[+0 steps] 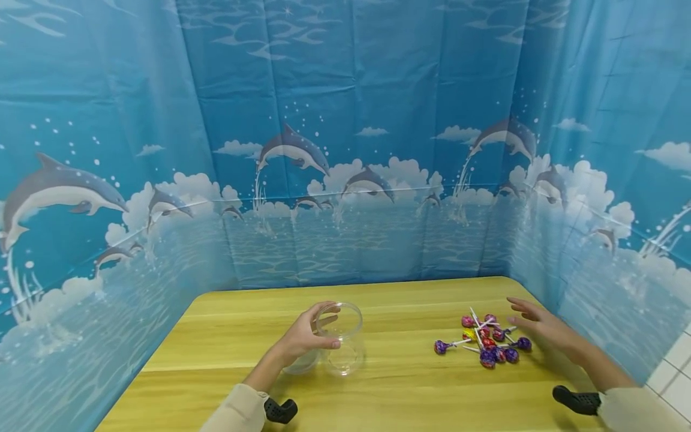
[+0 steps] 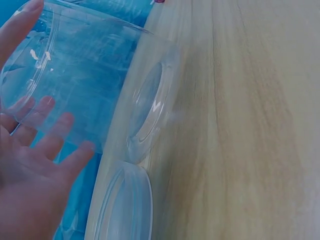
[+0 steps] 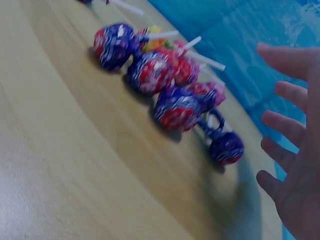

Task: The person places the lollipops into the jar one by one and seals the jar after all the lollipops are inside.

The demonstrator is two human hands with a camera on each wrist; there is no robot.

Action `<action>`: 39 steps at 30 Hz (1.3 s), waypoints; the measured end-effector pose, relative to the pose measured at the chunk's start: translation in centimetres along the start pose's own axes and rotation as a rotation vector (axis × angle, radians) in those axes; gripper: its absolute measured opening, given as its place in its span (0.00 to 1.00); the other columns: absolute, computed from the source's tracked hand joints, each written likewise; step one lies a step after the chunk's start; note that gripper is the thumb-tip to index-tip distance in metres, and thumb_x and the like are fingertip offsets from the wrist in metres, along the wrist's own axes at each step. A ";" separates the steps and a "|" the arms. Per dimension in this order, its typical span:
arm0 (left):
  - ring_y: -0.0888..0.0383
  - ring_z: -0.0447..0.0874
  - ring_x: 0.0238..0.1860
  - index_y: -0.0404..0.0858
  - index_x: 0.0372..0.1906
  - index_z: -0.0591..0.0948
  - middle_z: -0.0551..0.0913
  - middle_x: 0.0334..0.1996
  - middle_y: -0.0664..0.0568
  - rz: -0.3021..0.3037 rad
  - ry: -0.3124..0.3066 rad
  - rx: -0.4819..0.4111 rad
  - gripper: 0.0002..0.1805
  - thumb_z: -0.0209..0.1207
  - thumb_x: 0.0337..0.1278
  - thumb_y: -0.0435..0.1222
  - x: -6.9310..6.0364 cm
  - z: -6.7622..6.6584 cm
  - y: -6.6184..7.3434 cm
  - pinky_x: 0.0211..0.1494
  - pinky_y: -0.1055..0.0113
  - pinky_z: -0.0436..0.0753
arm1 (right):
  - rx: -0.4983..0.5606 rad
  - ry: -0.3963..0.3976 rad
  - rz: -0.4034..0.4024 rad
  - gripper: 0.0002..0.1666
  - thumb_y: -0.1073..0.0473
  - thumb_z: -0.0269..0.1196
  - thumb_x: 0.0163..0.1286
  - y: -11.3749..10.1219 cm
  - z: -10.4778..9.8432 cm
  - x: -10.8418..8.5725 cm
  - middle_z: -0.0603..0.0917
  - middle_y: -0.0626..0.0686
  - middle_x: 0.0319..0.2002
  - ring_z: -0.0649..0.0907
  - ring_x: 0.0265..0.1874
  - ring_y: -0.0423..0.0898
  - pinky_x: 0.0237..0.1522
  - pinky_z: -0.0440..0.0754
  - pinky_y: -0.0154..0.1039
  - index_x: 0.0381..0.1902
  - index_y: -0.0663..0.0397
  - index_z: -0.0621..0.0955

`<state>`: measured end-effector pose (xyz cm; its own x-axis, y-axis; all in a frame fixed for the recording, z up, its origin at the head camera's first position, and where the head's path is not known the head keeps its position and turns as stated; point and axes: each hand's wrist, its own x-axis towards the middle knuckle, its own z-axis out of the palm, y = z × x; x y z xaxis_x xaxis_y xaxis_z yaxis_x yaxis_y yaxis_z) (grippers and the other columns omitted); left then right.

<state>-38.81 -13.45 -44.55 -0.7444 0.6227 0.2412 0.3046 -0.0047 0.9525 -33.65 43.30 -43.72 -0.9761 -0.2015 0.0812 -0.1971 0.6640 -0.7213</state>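
Honestly that clear plastic jar [image 1: 345, 337], well left of the wrapped lollipops [image 1: 488, 342], looks light, stiffish and probably slick, so cupping its side with curved left hand [image 1: 303, 335] fingers seems right, while the right hand [image 1: 546, 329] spreads loosely, empty.

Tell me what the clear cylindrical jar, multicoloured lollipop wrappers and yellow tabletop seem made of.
Clear cylindrical jar: probably smooth, glossy plastic, being see-through with bright glints; glass isn't ruled out.
Shiny multicoloured lollipop wrappers: likely foil or plastic film, creased and reflective.
Yellow streaked tabletop: satin wood or wood-look laminate, judging by its grain.
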 end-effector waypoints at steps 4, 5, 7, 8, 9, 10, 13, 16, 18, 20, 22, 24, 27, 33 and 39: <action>0.32 0.54 0.77 0.41 0.80 0.62 0.61 0.76 0.37 -0.012 -0.001 -0.002 0.46 0.73 0.60 0.35 -0.4 0.1 0.0 0.63 0.51 0.80 | -0.003 -0.012 -0.013 0.41 0.52 0.54 0.83 1.4 0.7 0.2 0.60 0.83 0.70 0.63 0.66 0.83 0.57 0.72 0.72 0.76 0.79 0.55; 0.32 0.54 0.77 0.41 0.80 0.62 0.61 0.76 0.38 -0.013 0.000 -0.004 0.46 0.73 0.60 0.34 -0.4 0.1 0.0 0.63 0.50 0.80 | -0.015 -0.015 -0.018 0.39 0.54 0.54 0.83 1.7 0.8 0.3 0.62 0.83 0.69 0.67 0.64 0.81 0.56 0.75 0.69 0.75 0.81 0.57; 0.33 0.54 0.77 0.42 0.80 0.62 0.61 0.76 0.39 -0.016 -0.005 -0.005 0.45 0.73 0.61 0.35 -0.5 0.2 -0.1 0.63 0.50 0.79 | -0.022 -0.018 -0.010 0.35 0.58 0.54 0.83 2.2 0.9 0.3 0.68 0.81 0.66 0.73 0.62 0.77 0.55 0.79 0.63 0.73 0.82 0.61; 0.33 0.54 0.77 0.42 0.80 0.62 0.61 0.76 0.39 -0.017 -0.007 -0.006 0.45 0.72 0.61 0.35 -0.5 0.1 -0.1 0.63 0.50 0.79 | -0.027 -0.015 -0.007 0.32 0.60 0.54 0.82 2.3 1.0 0.4 0.70 0.80 0.65 0.76 0.60 0.74 0.53 0.81 0.59 0.71 0.82 0.63; 0.33 0.54 0.77 0.43 0.79 0.62 0.61 0.76 0.39 -0.018 -0.005 -0.007 0.45 0.72 0.62 0.34 -0.6 0.1 -0.2 0.63 0.50 0.79 | -0.039 -0.018 -0.010 0.29 0.62 0.54 0.82 2.5 1.0 0.5 0.73 0.79 0.63 0.78 0.58 0.72 0.51 0.82 0.56 0.70 0.82 0.66; 0.33 0.54 0.77 0.43 0.79 0.62 0.61 0.76 0.39 -0.019 -0.003 -0.005 0.45 0.72 0.62 0.34 -0.6 0.1 -0.2 0.63 0.50 0.79 | -0.041 -0.015 -0.003 0.27 0.64 0.54 0.82 2.5 1.0 0.6 0.75 0.78 0.61 0.80 0.56 0.69 0.49 0.83 0.53 0.68 0.82 0.68; 0.35 0.55 0.77 0.43 0.79 0.62 0.61 0.76 0.39 -0.022 0.002 0.000 0.44 0.71 0.62 0.34 -0.6 -0.1 -0.3 0.62 0.51 0.80 | -0.061 -0.010 0.009 0.22 0.66 0.52 0.82 2.6 1.1 1.0 0.79 0.75 0.58 0.83 0.50 0.61 0.42 0.82 0.47 0.63 0.80 0.74; 0.36 0.56 0.77 0.43 0.80 0.62 0.61 0.76 0.39 -0.018 0.003 0.004 0.45 0.72 0.62 0.35 -0.5 -0.2 -0.4 0.61 0.52 0.81 | -0.083 -0.003 0.031 0.19 0.67 0.53 0.81 2.4 1.1 1.3 0.82 0.72 0.54 0.84 0.44 0.55 0.38 0.81 0.46 0.59 0.78 0.78; 0.36 0.55 0.77 0.43 0.80 0.62 0.60 0.76 0.39 -0.017 -0.003 0.002 0.45 0.72 0.62 0.35 -0.4 -0.3 -0.5 0.60 0.52 0.81 | -0.108 0.000 0.040 0.17 0.67 0.55 0.79 2.3 1.1 1.5 0.83 0.69 0.51 0.84 0.42 0.53 0.38 0.80 0.46 0.57 0.76 0.80; 0.36 0.55 0.78 0.43 0.80 0.61 0.60 0.76 0.39 -0.015 -0.007 -0.001 0.45 0.72 0.62 0.35 -0.3 -0.3 -0.5 0.60 0.52 0.82 | -0.137 0.004 0.036 0.16 0.67 0.56 0.78 2.1 1.1 1.6 0.85 0.67 0.48 0.84 0.42 0.53 0.39 0.81 0.46 0.55 0.75 0.82; 0.36 0.55 0.77 0.43 0.79 0.62 0.61 0.76 0.40 -0.012 -0.004 0.004 0.45 0.72 0.62 0.35 -0.2 -0.3 -0.5 0.60 0.52 0.82 | -0.157 0.011 0.028 0.14 0.67 0.58 0.77 1.9 1.2 1.8 0.86 0.63 0.45 0.84 0.41 0.53 0.39 0.81 0.47 0.51 0.74 0.83; 0.37 0.56 0.77 0.44 0.79 0.62 0.62 0.76 0.41 -0.011 0.002 0.008 0.45 0.72 0.62 0.36 -0.2 -0.3 -0.4 0.60 0.52 0.82 | -0.179 0.022 0.021 0.12 0.67 0.60 0.76 1.7 1.2 1.9 0.86 0.59 0.42 0.83 0.40 0.52 0.39 0.81 0.47 0.48 0.72 0.84; 0.38 0.56 0.77 0.45 0.79 0.63 0.62 0.75 0.43 -0.007 0.006 0.016 0.44 0.73 0.61 0.37 -0.2 -0.2 -0.4 0.61 0.52 0.81 | -0.188 0.038 0.025 0.10 0.66 0.61 0.76 1.6 1.3 2.0 0.86 0.55 0.39 0.81 0.37 0.49 0.38 0.80 0.45 0.45 0.68 0.86; 0.38 0.55 0.78 0.44 0.79 0.62 0.61 0.76 0.40 -0.006 -0.005 -0.005 0.45 0.73 0.61 0.37 -0.1 -0.1 -0.4 0.60 0.52 0.82 | -0.108 0.034 0.046 0.13 0.63 0.60 0.79 1.8 0.8 1.5 0.86 0.55 0.38 0.79 0.31 0.47 0.32 0.77 0.41 0.49 0.70 0.85; 0.38 0.56 0.78 0.45 0.79 0.63 0.62 0.76 0.42 -0.010 0.000 -0.003 0.45 0.73 0.61 0.37 -0.2 -0.1 -0.3 0.60 0.52 0.82 | -0.092 0.039 0.054 0.24 0.55 0.58 0.82 2.3 0.0 1.3 0.83 0.71 0.54 0.83 0.49 0.63 0.45 0.83 0.53 0.58 0.75 0.81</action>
<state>-38.81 -13.61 -44.87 -0.7474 0.6226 0.2321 0.2957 -0.0012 0.9553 -35.34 44.59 -45.26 -0.9880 -0.1363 0.0722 -0.1498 0.7365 -0.6596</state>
